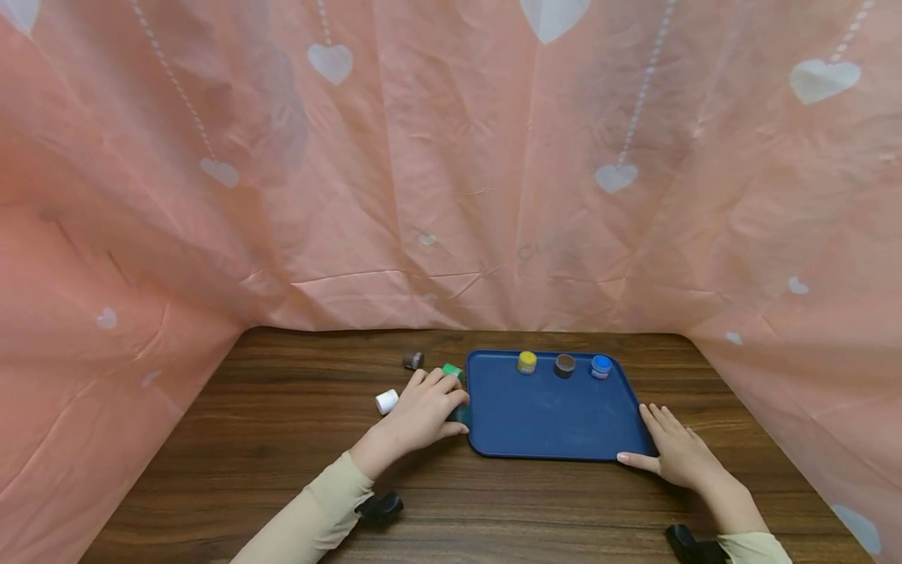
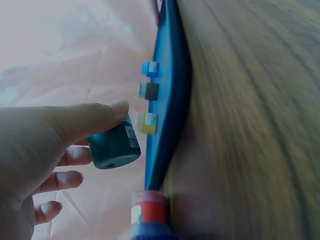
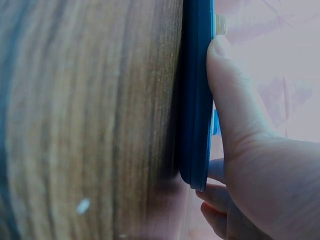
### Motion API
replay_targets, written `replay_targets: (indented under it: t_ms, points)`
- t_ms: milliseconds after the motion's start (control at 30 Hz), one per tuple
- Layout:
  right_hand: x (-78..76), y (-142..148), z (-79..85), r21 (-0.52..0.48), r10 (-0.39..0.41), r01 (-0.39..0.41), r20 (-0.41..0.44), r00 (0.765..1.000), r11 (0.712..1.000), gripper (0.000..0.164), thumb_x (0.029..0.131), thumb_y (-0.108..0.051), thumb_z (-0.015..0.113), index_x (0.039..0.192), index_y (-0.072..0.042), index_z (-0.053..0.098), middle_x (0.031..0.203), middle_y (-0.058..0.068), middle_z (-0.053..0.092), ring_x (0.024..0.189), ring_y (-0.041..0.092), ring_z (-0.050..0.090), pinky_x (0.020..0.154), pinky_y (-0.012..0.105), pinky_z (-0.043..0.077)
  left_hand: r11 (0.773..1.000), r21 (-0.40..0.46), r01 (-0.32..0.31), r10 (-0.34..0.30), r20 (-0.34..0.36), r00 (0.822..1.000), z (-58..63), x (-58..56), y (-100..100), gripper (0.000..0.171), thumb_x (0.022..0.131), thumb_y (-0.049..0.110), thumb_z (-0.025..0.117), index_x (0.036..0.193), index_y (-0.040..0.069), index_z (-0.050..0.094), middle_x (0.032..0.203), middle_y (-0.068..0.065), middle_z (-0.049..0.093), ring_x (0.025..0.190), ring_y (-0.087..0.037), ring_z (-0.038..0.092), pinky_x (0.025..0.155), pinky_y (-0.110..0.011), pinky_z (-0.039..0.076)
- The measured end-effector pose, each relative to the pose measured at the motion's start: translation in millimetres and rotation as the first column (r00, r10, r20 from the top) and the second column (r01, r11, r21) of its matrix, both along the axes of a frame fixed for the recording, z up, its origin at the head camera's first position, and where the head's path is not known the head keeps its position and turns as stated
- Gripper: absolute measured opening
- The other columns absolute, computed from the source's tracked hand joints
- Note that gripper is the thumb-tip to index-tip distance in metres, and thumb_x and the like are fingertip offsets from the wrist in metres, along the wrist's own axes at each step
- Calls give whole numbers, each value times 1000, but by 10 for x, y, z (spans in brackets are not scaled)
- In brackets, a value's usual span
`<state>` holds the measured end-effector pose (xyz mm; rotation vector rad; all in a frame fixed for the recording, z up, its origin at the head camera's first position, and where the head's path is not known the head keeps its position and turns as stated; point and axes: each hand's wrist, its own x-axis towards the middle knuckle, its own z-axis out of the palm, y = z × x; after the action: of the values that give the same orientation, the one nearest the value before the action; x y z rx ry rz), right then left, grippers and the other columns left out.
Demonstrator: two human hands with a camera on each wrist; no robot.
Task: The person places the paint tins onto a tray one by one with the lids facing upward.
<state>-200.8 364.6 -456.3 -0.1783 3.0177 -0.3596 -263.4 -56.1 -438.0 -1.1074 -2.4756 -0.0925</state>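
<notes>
My left hand (image 1: 426,407) pinches a small dark green paint jar (image 2: 115,145) between thumb and fingers, just beyond the left edge of the blue tray (image 1: 550,423). In the left wrist view the jar tilts, its base and a pale label showing. My right hand (image 1: 680,450) rests at the tray's near right corner, thumb on the front rim and straight fingers along the right side. Along the tray's back edge stand a yellow jar (image 1: 527,363), a dark brown jar (image 1: 564,366) and a blue jar (image 1: 600,366), in a row.
Left of the tray lie a white jar (image 1: 387,402), a brown jar (image 1: 413,360) and a bright green jar (image 1: 452,371), partly behind my left hand. A red jar (image 2: 150,211) shows low in the left wrist view. A pink curtain (image 1: 451,196) surrounds the wooden table (image 1: 282,439).
</notes>
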Motion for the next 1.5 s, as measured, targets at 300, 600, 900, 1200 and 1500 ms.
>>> replay_targets:
  t_ms: [300,600,900,1200,1500]
  points:
    - [-1,40,-5,1,-2,2,-2,1000,1000,110,81,-67,62,146,14,26,148,43,22,136,60,22,100,76,22,999,53,-4,3,13,1000,112,-95,282,40,80,54,72,109,27,68,105,9,63,99,-15,53,84,-35,38]
    - [-14,25,-12,-3,-1,1,3,1000,1000,109,81,-66,62,146,14,26,148,43,22,136,60,21,100,76,22,989,142,-45,44,11,999,169,-217,499,40,79,55,74,108,28,69,105,10,65,96,-14,54,80,-34,38]
    - [-13,2,-15,-10,0,0,-4,1000,1000,109,81,-66,63,146,14,27,148,42,23,136,59,22,100,76,22,966,231,-112,96,83,992,207,-366,657,41,80,56,72,109,28,68,105,10,65,94,-13,54,80,-32,39]
    - [-7,-1,-21,-11,3,-3,4,1000,1000,110,81,-67,62,146,14,27,148,43,23,136,60,22,99,77,22,917,329,-226,145,252,957,227,-499,830,40,82,56,70,112,29,67,102,8,66,93,-12,55,77,-29,36]
    - [8,-10,-5,3,5,-4,-11,1000,1000,109,81,-66,63,145,14,28,147,43,24,135,60,23,99,76,24,851,414,-321,160,378,912,119,-610,933,39,83,51,72,114,28,67,100,8,65,96,-15,56,81,-33,38]
